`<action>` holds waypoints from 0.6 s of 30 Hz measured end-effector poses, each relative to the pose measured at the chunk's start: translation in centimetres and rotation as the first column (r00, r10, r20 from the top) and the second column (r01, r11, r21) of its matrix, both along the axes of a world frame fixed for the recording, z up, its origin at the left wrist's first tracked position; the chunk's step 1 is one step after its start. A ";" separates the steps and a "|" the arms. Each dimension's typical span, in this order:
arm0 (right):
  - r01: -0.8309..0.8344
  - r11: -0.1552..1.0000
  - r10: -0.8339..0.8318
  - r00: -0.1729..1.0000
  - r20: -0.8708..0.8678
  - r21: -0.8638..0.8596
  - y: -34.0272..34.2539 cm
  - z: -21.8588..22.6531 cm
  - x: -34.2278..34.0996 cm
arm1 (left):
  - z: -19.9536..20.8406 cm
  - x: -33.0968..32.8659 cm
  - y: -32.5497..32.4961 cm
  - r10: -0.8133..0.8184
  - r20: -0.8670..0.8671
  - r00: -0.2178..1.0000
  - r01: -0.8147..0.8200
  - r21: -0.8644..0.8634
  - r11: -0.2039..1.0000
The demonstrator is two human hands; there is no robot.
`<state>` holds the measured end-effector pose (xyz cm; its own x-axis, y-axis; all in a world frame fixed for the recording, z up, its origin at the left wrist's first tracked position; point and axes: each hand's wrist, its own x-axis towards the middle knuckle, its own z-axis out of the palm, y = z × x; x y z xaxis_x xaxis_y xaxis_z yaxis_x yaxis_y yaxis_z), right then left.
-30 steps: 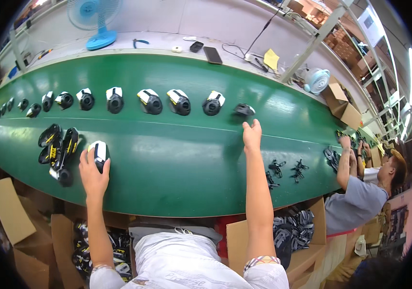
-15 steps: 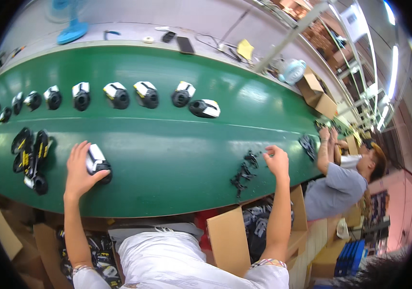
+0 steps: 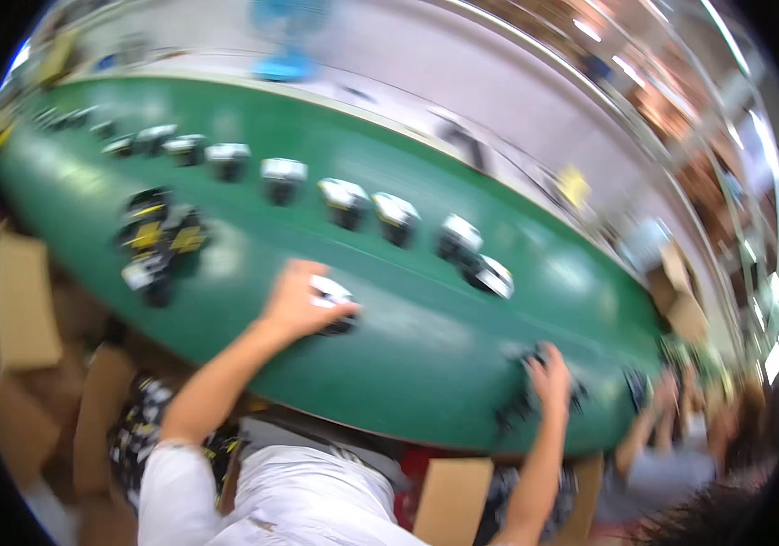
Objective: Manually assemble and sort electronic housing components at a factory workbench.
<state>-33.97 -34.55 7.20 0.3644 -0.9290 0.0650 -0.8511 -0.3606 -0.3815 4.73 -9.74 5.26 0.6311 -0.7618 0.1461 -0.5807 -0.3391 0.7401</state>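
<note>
My left hand point(image 3: 298, 302) is wrapped round a white-and-black plastic housing point(image 3: 332, 293), resting near the middle of the green work surface point(image 3: 407, 373). The thumb lies along its near side and the fingers cover its far left. Farther right, my right hand point(image 3: 549, 378) is at a loose heap of small black parts point(image 3: 515, 414), its fingertips pointing down among them. Motion blur hides whether a part is between those fingers. To the left of my left hand lies a cluster of black, yellow and white housings point(image 3: 160, 241).
A row of white-and-black housings point(image 3: 346, 200) runs along the far side. Open cardboard boxes point(image 3: 453, 496) stand below the near edge. A blue fan point(image 3: 285, 64) is on the back ledge. At the right, a co-worker point(image 3: 667, 469) has both hands at the table.
The whole view has swung, so the table sits tilted. My right hand has moved from beside the small black parts onto them. My left hand still grips the housing, now farther right along the table.
</note>
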 end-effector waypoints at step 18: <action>-0.742 0.653 0.720 0.671 -0.177 -0.153 -8.9 -14.0 3.2 | -1.9 -1.2 -3.8 -0.390 -0.779 0.490 0.126 -0.379 0.917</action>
